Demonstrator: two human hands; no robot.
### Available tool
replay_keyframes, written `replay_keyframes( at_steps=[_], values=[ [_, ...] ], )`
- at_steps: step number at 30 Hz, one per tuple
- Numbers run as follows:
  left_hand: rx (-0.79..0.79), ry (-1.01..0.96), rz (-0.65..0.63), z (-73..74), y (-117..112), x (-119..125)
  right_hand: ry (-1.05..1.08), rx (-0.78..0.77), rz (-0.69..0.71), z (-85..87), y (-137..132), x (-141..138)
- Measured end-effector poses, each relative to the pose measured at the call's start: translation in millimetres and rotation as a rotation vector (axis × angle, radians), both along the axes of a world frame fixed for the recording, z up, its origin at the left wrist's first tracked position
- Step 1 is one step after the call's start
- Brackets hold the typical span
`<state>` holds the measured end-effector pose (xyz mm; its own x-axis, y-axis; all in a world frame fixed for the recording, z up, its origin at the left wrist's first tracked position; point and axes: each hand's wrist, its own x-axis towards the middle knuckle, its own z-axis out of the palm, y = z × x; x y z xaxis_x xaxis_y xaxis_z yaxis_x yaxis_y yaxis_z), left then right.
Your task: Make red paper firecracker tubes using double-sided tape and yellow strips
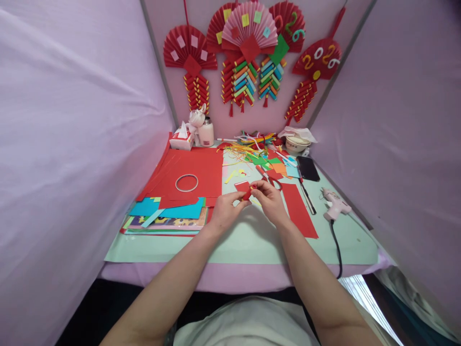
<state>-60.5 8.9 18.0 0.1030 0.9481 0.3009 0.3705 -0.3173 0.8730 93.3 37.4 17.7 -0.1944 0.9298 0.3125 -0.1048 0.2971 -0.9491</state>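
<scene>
Between my two hands is a small red paper roll (247, 195), held a little above the pale green table top. My left hand (229, 207) pinches its lower left end between thumb and fingers. At the upper right end, the fingertips of my right hand (267, 199) are closed on the roll, where a bit of yellow shows. Just behind the hands lies a small red paper piece (242, 186). Red-handled scissors (275, 183) rest beyond my right hand, partly covered by it. To the right of that hand is a long red paper strip (298, 210).
Large red sheets (201, 166) with a white ring (187, 183) lie left, above stacked coloured paper (173, 223). A glue gun (335, 204) with a black cord and a phone (308, 168) are at right. Tissues (182, 139), a jar (206, 132) and bowls (297, 143) stand behind.
</scene>
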Motion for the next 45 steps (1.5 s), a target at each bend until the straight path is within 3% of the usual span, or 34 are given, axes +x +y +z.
replay_keyframes(
  at_steps=[3, 7, 11, 17, 30, 34, 38, 42, 45],
  values=[
    [-0.111, -0.216, -0.088, -0.5, 3.8, -0.2, 0.024, -0.021, -0.024, -3.3, 4.2, 1.2],
    [-0.383, -0.604, -0.191, 1.6, 8.2, -3.9, 0.056, -0.078, 0.038, -8.8, 8.8, 2.5],
    [-0.605, -0.724, -0.292, 6.1, 6.7, -8.8, 0.042, -0.153, 0.14, -9.9, 7.4, 2.2],
    [-0.644, -0.787, -0.377, 5.2, 5.0, -10.8, 0.159, -0.279, 0.203, -4.0, 5.1, 3.0],
    [-0.717, -0.903, -0.394, 3.7, 8.9, -14.8, 0.102, -0.269, 0.171, -2.9, 3.2, 1.2],
    [-0.741, -0.909, -0.384, 3.0, 7.3, -13.4, 0.08, -0.201, 0.021, -2.0, 4.3, 4.0],
    [-0.766, -0.912, -0.352, 2.7, 6.4, -12.8, -0.12, -0.075, -0.143, 5.7, -5.7, 27.0],
    [-0.761, -0.905, -0.331, 1.2, 7.7, -12.1, -0.397, -0.015, -0.435, 5.8, -20.9, 86.5],
    [-0.754, -0.908, -0.324, -0.8, 8.9, -10.8, -0.647, -0.125, -0.745, -4.4, -29.9, 147.4]
  ],
)
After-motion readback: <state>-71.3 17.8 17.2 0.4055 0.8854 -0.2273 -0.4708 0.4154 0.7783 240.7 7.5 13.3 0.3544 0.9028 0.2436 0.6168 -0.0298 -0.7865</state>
